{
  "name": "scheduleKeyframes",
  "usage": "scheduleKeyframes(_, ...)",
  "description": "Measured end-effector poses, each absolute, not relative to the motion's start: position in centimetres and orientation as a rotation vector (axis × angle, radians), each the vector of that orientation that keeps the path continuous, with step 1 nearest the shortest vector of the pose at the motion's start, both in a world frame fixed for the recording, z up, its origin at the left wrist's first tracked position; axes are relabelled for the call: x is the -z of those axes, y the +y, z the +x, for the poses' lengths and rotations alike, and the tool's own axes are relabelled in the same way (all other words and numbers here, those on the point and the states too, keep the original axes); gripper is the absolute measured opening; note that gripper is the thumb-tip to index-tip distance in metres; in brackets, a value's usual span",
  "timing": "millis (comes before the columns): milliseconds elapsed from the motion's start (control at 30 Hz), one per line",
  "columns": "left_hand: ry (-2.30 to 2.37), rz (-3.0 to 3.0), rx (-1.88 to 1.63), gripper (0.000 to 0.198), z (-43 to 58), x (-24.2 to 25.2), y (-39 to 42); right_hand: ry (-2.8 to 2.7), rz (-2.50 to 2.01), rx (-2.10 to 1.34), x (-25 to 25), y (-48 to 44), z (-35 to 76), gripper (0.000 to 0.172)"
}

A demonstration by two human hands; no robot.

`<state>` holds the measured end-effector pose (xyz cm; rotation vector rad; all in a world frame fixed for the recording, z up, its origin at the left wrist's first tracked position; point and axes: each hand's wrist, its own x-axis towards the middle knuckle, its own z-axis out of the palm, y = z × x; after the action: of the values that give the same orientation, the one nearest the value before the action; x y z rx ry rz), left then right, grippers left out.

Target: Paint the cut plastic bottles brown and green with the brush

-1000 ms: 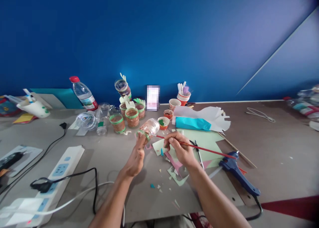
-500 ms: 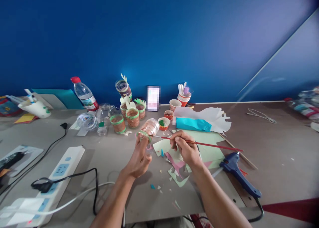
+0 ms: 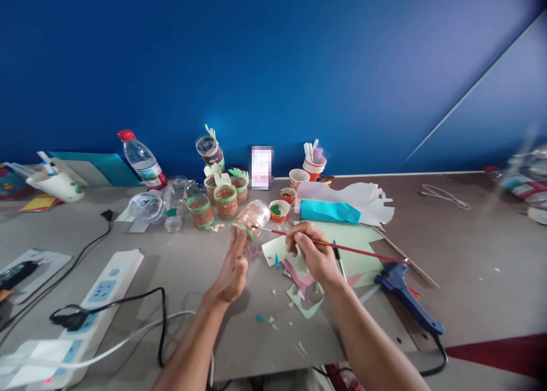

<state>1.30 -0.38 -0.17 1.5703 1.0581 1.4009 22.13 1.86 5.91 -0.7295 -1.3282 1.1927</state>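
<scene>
My left hand (image 3: 234,268) is closed on the green-rimmed end of a clear plastic cup (image 3: 256,213), which lies tilted on its side and is partly coated in brown paint. Pinched in my right hand (image 3: 314,251) is a long red paintbrush (image 3: 359,251), its tip against the cup's side near the green rim. Just beyond the hands stand a small paper cup of green paint (image 3: 280,211) and another of brown paint (image 3: 288,195). Several brown-painted cups with green bands (image 3: 225,200) stand behind the left hand, some topped with pale paper shapes.
A blue glue gun (image 3: 408,297) lies right of my right forearm. Paper scraps (image 3: 303,300), turquoise paper (image 3: 329,211) and a pen (image 3: 339,261) lie around the right hand. At left are a power strip (image 3: 105,291) with cables and a red-capped bottle (image 3: 141,160).
The cup in my left hand has turned or tilted slightly, and the left hand's fingers have shifted on it. The brush tip has moved a little along the cup. The whole view has shifted slightly.
</scene>
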Motion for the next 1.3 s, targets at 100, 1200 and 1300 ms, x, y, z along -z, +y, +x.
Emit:
scheduleKeyframes(100,1.018,1.397,-1.445,0.083,1.3,0.5,-0.1,-1.364,-0.733,-1.220,-6.0,1.6,21.6,0.019)
scheduleKeyframes(1200,0.722,1.025,-1.592,0.093,3.0,-4.2,0.8,-1.079,-1.058,-0.764,-8.8,4.0,23.3,0.016)
scheduleKeyframes(1300,0.722,0.997,-1.570,0.094,2.9,-4.1,0.8,-1.157,-1.172,-0.738,-9.0,5.3,23.6,0.018)
